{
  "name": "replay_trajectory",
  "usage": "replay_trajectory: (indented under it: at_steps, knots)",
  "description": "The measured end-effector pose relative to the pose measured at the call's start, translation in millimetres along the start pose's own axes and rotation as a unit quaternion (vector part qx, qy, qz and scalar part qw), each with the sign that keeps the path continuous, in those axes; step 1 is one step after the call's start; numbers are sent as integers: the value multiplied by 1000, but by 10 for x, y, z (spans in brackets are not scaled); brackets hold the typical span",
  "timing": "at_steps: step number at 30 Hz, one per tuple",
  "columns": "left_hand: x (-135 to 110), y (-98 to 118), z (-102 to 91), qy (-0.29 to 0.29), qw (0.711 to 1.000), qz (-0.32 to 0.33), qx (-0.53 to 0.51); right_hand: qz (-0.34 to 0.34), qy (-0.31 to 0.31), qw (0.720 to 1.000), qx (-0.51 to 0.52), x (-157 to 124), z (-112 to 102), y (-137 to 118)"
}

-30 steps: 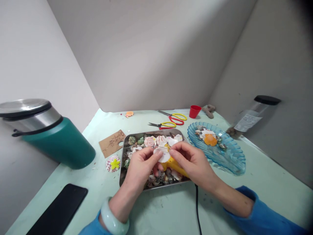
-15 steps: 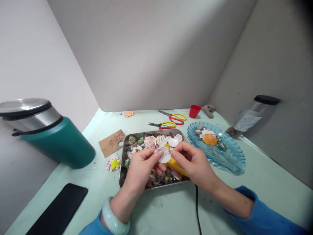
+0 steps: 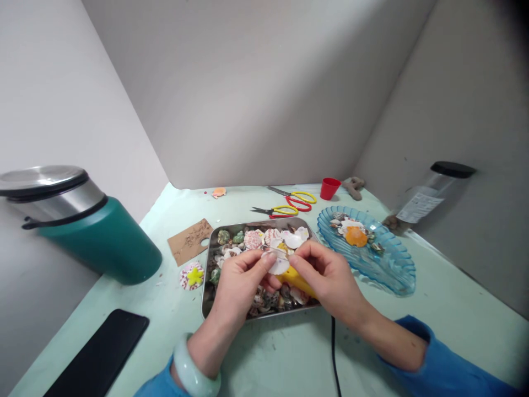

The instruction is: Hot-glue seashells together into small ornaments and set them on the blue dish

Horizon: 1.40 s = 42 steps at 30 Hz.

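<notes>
The left hand (image 3: 239, 281) and right hand (image 3: 326, 275) clamp their fingers on a white shell (image 3: 279, 267) above the tray (image 3: 205, 289); a yellow tool (image 3: 295, 278) lies mostly hidden under the right palm.

Craft hobby corner: pale green table (image 3: 433, 309), steel tray of seashells (image 3: 231, 310), yellow-handled scissors (image 3: 285, 210), plain partition walls (image 3: 256, 88).

Teal bin (image 3: 103, 242), blue ribbed dish (image 3: 384, 264), red cup (image 3: 330, 188).

Plain grey walls (image 3: 256, 94) meet at corner w/ pale-green table (image 3: 433, 309).
</notes>
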<state>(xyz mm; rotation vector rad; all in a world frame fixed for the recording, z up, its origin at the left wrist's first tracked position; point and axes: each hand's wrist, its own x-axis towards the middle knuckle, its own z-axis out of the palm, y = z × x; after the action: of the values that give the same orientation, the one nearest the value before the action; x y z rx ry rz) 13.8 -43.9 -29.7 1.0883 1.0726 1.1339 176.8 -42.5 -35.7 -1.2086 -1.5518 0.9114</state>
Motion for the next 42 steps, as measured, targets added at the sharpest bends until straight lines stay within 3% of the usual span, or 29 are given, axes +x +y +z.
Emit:
replay_trajectory:
  at_steps: [12, 24, 35, 42]
  knots:
    - [3, -7, 15, -24, 1000, 7, 11, 11, -7, 1000, 28, -11, 19, -25]
    - [-23, -16, 25, -21, 999, 34, 18, -125, 36, 988, -82, -27, 30, -5]
    - [-52, -53, 84, -69, 989, 12, -133, -107, 32, 990, -88, -52, 70, 3]
    - [-39, -134, 87, -46, 991, 41, -121, -128, 17, 987, -92, -51, 65, -7]
